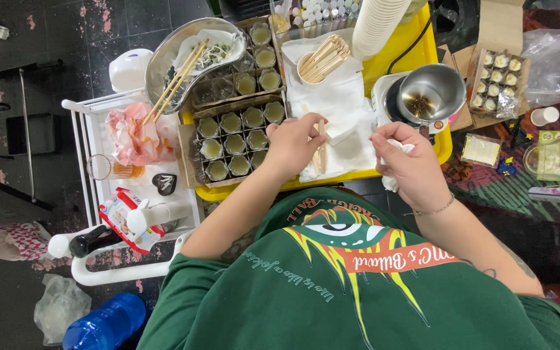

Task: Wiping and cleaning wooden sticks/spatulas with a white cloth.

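Left hand (pixel 291 145) pinches a flat wooden stick (pixel 321 146) over white paper (pixel 332 97) on the yellow tray (pixel 416 45), right hand (pixel 411 170) is closed on a crumpled white tissue (pixel 402 148), and the small filled glass jars (pixel 234 144) beside them appear poured already.

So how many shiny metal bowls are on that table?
2. One large bowl holding chopsticks at upper left; one small bowl on the white appliance at right. None seems hidden.

Glossy metal pot (pixel 433 93), matt wooden sticks (pixel 322 58), soft paper towel (pixel 332 97).
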